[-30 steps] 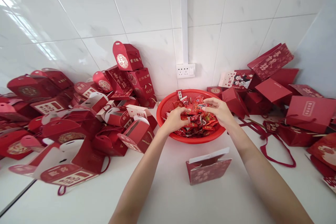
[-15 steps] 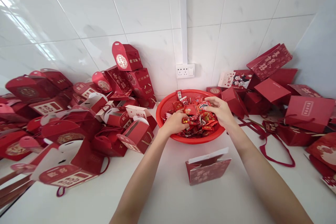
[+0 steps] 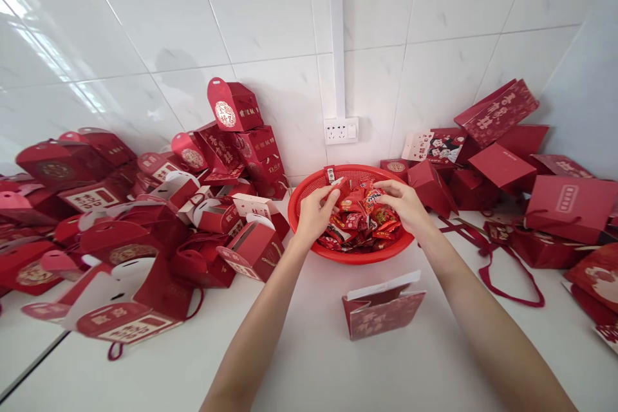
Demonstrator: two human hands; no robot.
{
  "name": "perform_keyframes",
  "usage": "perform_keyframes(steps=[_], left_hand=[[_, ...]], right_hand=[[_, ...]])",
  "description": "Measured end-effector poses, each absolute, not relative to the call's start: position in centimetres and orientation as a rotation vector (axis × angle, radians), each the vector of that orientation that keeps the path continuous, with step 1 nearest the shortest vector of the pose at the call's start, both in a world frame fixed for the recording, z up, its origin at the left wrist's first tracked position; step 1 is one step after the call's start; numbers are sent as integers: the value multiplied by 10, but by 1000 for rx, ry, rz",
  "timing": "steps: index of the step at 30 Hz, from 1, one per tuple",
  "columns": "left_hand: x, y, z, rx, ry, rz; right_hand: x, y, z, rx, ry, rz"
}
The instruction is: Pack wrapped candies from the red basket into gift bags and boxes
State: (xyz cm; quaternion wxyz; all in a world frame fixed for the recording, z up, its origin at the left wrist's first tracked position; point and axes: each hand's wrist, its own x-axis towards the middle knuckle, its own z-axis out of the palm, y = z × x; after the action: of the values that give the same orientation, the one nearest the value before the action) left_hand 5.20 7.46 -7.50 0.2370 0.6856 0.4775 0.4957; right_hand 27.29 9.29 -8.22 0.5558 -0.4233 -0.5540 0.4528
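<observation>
A red plastic basket (image 3: 300,203) with a perforated wall holds a heap of small red candy packets (image 3: 355,222). Over its left part is my left hand (image 3: 315,214), its thumb and fingers pinching a red packet (image 3: 343,188). At the right side of the heap my right hand (image 3: 405,205) curls its fingertips round another red packet (image 3: 374,197) with pale lettering; part of its grip is hidden. In front of the basket, between my forearms, an open red paper gift box (image 3: 385,318) stands upright with its white inner flap raised.
Many red gift boxes (image 3: 140,302) crowd the left of the white table (image 3: 309,347), some stacked (image 3: 261,158) against the tiled wall. More red boxes and bags (image 3: 502,170) are piled at the right. A dark red ribbon (image 3: 509,293) lies there. A socket (image 3: 340,131) is on the wall.
My left hand has lifted slightly and moved back and left, now with a packet at its fingertips. My right hand has barely shifted. Another person's fingers at the far left have gone from view.
</observation>
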Motion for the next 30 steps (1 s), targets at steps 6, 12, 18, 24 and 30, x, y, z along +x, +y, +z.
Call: perform_keyframes(steps=[6, 12, 18, 24, 30], left_hand=[[53, 66, -71, 2096, 1173, 1366], [50, 65, -71, 2157, 1078, 1282], [50, 65, -71, 2180, 968, 1222], [51, 71, -75, 2082, 1028, 1259], [50, 75, -80, 2211, 1231, 897]], right_hand=[[269, 90, -79, -992, -1411, 1184], [270, 94, -78, -946, -1396, 1262], [269, 87, -74, -894, -1431, 1292], [270, 90, -78, -915, -1320, 1244], [272, 97, -85, -952, -1142, 1160]])
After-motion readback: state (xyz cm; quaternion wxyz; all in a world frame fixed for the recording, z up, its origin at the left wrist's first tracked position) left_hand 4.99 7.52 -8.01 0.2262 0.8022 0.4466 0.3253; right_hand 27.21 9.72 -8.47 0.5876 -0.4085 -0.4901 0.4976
